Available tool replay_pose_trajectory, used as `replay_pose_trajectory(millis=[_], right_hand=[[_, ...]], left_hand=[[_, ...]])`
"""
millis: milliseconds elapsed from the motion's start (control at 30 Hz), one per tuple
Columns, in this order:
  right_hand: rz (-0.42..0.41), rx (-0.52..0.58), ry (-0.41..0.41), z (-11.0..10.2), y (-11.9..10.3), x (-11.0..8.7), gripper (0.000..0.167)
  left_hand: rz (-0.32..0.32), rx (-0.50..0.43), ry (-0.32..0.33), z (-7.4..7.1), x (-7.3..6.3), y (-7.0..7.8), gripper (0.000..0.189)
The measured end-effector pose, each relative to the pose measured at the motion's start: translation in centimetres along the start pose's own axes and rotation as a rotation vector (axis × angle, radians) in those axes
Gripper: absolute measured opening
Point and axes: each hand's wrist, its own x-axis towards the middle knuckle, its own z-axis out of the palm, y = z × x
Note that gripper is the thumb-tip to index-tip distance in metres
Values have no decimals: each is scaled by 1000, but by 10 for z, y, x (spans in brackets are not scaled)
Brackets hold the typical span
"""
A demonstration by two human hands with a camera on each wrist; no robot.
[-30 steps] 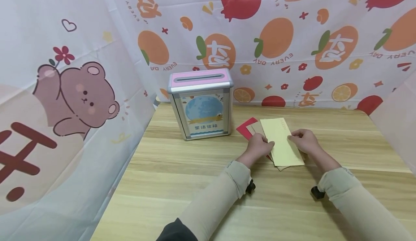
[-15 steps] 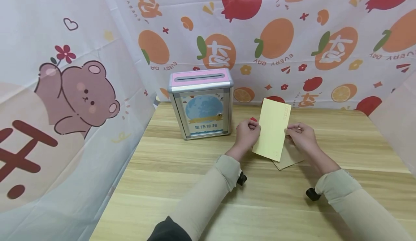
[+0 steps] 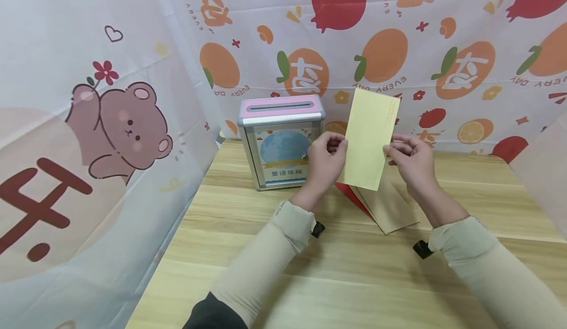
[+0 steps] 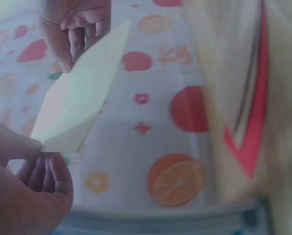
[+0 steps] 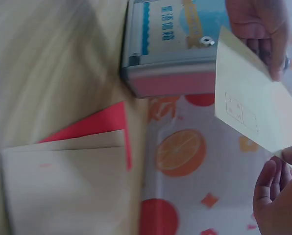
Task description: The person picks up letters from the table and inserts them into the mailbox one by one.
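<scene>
A pale yellow envelope (image 3: pixel 369 139) is held up over the table between both hands. My left hand (image 3: pixel 325 159) pinches its left edge between thumb and fingers, and my right hand (image 3: pixel 409 159) pinches the right edge. In the left wrist view, the envelope (image 4: pixel 82 93) looks slightly bent between the two hands. Beneath it on the table lie brown envelopes (image 3: pixel 394 208) with a red envelope (image 3: pixel 354 198) poking out from under them. The right wrist view shows that stack too, the red corner (image 5: pixel 104 122) sticking out past the brown ones.
Left of the hands stands a letter box (image 3: pixel 283 147) with a metal frame, a pink top and a slot (image 3: pixel 280 106) in that top. Behind the wooden table (image 3: pixel 336 279) hangs a fruit-printed cloth (image 3: pixel 266 4), and a bear-printed cloth (image 3: pixel 128 122) hangs at the left.
Both hands have lifted the yellow envelope off the stack and raised it, uncovering the brown and red envelopes below. The left hand has moved left and up. The head view has shifted slightly.
</scene>
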Motion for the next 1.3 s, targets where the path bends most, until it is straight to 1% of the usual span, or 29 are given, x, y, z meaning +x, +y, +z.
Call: replay_pose_trajectory(millis=[100,167,333,400,500,600,700,800,900,1000,1133,1300], right_hand=[[-80,-7,-8,14,-14,4,25],[-125,-16,-20,22,-23,6,24],[-232,-80,-40,39,-47,8,24],[-258,-88,-57,45,-57,10,23],[-282,-65,-91,58,-74,15,21],[-314,-107,-112,70,-91,20,19],[-363,-134,-133,82,-107,25,18],[-408,-80,-169,96,-121,30,15],[-453,-61,-182,109,-133,34,12],[-465,-98,-174,123,-141,38,13],[-479,-142,-168,142,-146,45,17],[-523,-182,-164,158,-142,53,18]], left_hand=[[53,4,25,-17,4,16,10],[76,18,41,-27,7,25,11],[119,28,70,-49,16,41,13],[136,25,78,-57,21,45,13],[149,23,102,-71,30,52,14],[160,37,127,-85,38,63,13],[191,55,155,-98,44,73,14],[241,92,193,-113,50,81,14],[290,127,243,-123,56,86,14],[310,147,293,-133,62,88,13],[294,163,345,-142,70,87,14],[225,165,376,-146,74,79,16]])
